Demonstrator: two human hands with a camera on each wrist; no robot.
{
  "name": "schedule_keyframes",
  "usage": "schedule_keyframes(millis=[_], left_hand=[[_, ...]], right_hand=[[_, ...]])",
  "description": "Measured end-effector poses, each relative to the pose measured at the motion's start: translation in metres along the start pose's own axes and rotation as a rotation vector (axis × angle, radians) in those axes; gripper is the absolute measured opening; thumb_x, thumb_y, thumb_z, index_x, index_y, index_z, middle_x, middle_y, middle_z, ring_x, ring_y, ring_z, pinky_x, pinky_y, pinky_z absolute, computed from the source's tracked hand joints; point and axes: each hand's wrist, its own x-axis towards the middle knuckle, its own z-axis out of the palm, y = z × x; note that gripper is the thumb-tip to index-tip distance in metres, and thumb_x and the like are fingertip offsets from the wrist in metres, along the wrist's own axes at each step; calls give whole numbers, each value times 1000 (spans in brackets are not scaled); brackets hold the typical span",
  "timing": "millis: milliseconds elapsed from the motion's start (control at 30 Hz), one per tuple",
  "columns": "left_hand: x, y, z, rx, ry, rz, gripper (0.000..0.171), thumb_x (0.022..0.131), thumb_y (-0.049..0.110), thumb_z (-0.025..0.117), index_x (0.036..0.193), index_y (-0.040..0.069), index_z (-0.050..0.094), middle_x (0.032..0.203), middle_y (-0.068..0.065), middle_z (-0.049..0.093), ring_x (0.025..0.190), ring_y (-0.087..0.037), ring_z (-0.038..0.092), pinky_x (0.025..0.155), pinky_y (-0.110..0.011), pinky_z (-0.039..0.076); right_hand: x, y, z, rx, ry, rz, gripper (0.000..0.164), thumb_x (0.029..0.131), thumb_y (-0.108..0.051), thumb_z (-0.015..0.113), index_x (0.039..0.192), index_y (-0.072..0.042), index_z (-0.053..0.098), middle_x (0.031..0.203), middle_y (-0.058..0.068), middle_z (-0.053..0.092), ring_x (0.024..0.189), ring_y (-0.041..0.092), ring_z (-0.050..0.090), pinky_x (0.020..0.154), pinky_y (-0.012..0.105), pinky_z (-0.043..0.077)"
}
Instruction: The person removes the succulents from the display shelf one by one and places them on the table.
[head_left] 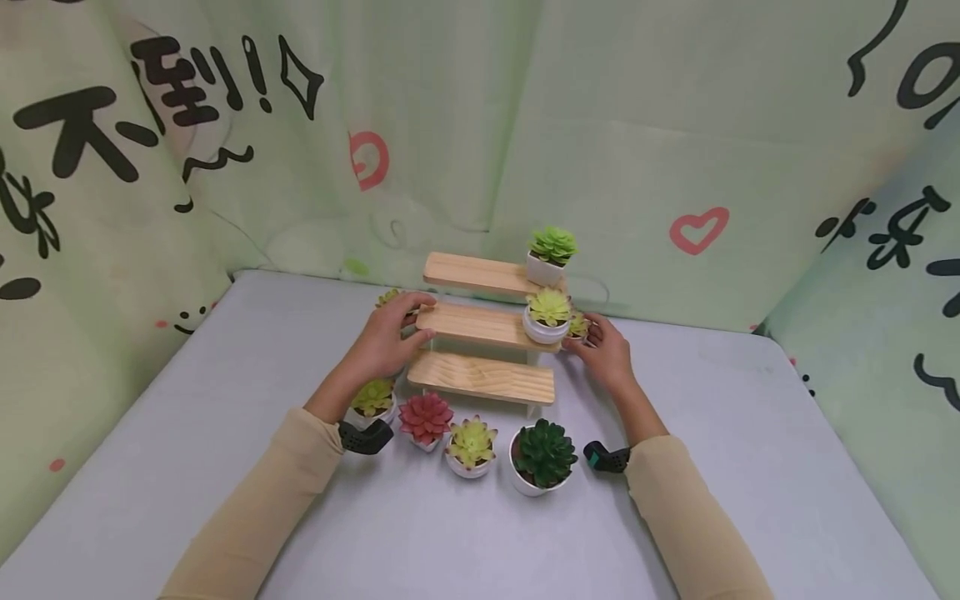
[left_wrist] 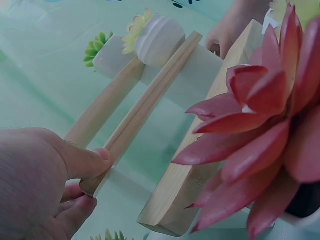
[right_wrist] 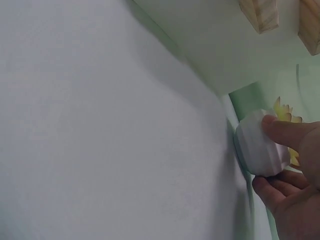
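A three-step wooden plant stand (head_left: pixel 472 323) stands toward the back of the table. My left hand (head_left: pixel 386 337) grips the left end of its middle board (left_wrist: pixel 132 130), thumb on one side and fingers on the other. Beside the stand's right end, my right hand (head_left: pixel 606 354) holds a small yellow-green succulent (head_left: pixel 577 325) by its ribbed white pot (right_wrist: pixel 260 145). A bright green succulent (head_left: pixel 552 248) sits at the right of the top board. On the middle board's right end is a yellow-green succulent in a round white pot (head_left: pixel 546 323).
In front of the stand are a red succulent (head_left: pixel 426 418), a yellow-green one (head_left: pixel 471 443) and a dark green one (head_left: pixel 544 454). Another yellow-green plant (head_left: pixel 372 398) is near my left wrist, and one (head_left: pixel 387 297) shows behind my left hand. A printed curtain (head_left: pixel 600 150) hangs behind.
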Motion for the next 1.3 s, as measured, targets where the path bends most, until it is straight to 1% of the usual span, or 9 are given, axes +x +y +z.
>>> schedule_keyframes(millis=[233,533,733,1000,1133,1300], left_hand=[[0,1,-1,4,-1,-5,40,93,8,63,131,3,51,136,-18,50,131,-35,48,106,-37,48],[-1,4,-2,-10,-2,3,41,93,7,63,131,2,50,136,-19,49,131,-35,47,106,-38,48],[0,4,-2,-9,1,0,41,93,7,63,131,2,50,136,-19,49,131,-35,47,107,-38,48],[-1,2,-2,6,0,-8,40,93,7,63,131,2,50,136,-19,49,131,-35,47,106,-38,49],[0,1,-2,2,0,-13,41,93,8,63,132,3,50,137,-19,49,131,-35,47,106,-38,49],[0,1,-1,-12,-2,-19,42,93,8,63,133,3,49,138,-18,48,131,-35,47,107,-37,48]], right_hand=[[2,1,2,-21,35,-13,69,90,-15,68,148,-3,33,144,27,45,132,39,48,109,45,45],[2,0,1,-67,70,7,64,90,-22,68,143,-2,39,139,24,48,128,37,49,106,47,47],[-1,-1,-1,-53,67,47,64,88,-27,70,140,-3,41,139,22,46,128,37,49,104,48,47],[-10,-1,-7,-39,68,57,66,87,-30,72,141,-7,41,140,19,46,129,35,48,105,48,46],[-18,-7,-12,-18,86,29,67,88,-29,71,143,-6,40,143,19,45,132,35,45,108,47,45],[-29,-15,-18,1,140,-22,63,90,-26,70,142,-4,41,143,18,46,133,34,44,112,45,42]])
